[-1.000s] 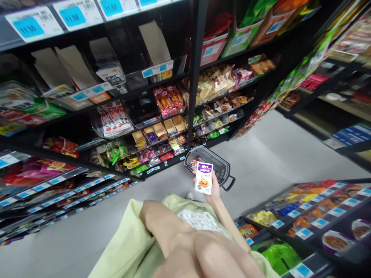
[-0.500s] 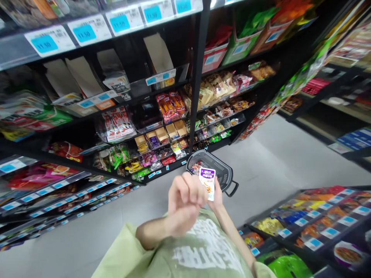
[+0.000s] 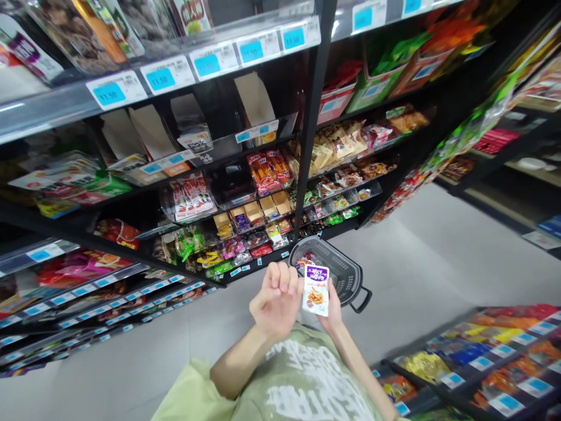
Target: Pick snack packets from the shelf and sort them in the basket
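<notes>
My right hand pinches a small white and purple snack packet by its right and lower edges, in front of my shirt. The packet's printed face, with a picture of food, is turned up to me. Close by its left edge is my left hand, palm up, the fingers curled in loosely with nothing visible in them. One fingertip of that hand is at the packet's edge; contact is hard to tell. Beyond the hands, a dark grey shopping basket stands on the floor with some wrapped packets inside.
A black shelf unit filled with packaged snacks rises ahead, and its price labels line the shelf edges. At lower right another display holds bagged snacks. Grey floor runs between them.
My left hand has shifted off the packet, so its whole face shows. The packet has turned more towards me and sits slightly lower in view. The camera view has shifted slightly.
</notes>
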